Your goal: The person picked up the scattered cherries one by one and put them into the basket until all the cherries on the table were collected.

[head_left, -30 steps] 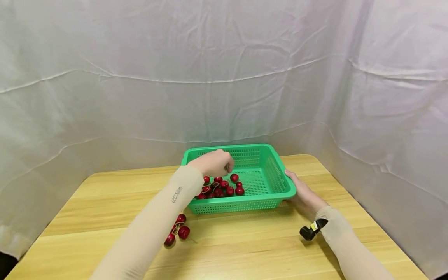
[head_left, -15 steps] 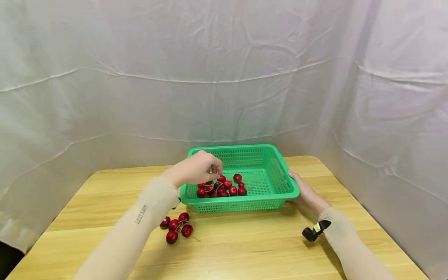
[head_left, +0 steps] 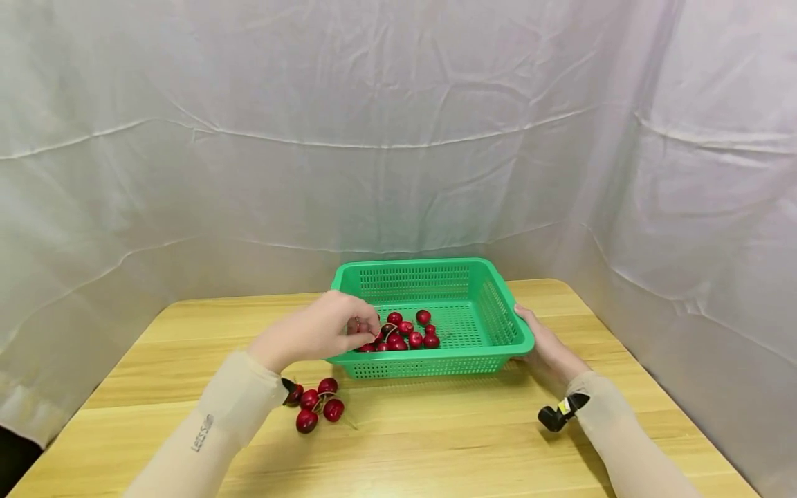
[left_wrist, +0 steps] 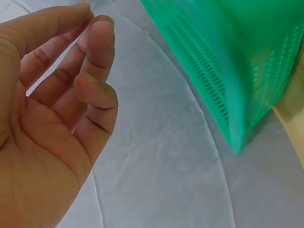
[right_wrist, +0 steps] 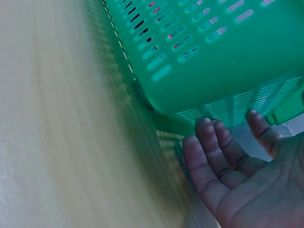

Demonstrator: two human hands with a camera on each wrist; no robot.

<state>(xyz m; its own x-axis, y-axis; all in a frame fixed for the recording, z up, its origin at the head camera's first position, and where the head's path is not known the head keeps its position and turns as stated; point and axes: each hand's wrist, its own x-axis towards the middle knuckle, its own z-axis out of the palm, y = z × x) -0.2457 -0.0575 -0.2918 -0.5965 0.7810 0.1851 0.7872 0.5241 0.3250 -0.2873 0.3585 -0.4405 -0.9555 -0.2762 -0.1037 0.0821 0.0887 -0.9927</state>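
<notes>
In the head view my left hand (head_left: pixel 324 328) is at the near left part of the green plastic basket (head_left: pixel 429 360), over the rim beside a pile of dark red cherries (head_left: pixel 396 341). Its fingers are loosely bent, and the left wrist view shows no fruit in the left hand (left_wrist: pixel 61 90). At the basket's right end, my right hand (head_left: pixel 544 346) touches the side. The right wrist view has the fingers of the right hand (right_wrist: pixel 237 171) nearly straight against the basket's end wall (right_wrist: pixel 237 107).
A small bunch of cherries (head_left: pixel 317 404) with stems lies on the wooden table (head_left: pixel 436 443) in front of the basket. Pale cloth (head_left: pixel 373 194) hangs behind and along the sides. A small black device (head_left: pixel 560 411) is strapped at the right wrist.
My left hand has drawn back leftward and toward me, from over the basket's middle to its near left rim, uncovering more cherries. The right hand stays at the basket's end.
</notes>
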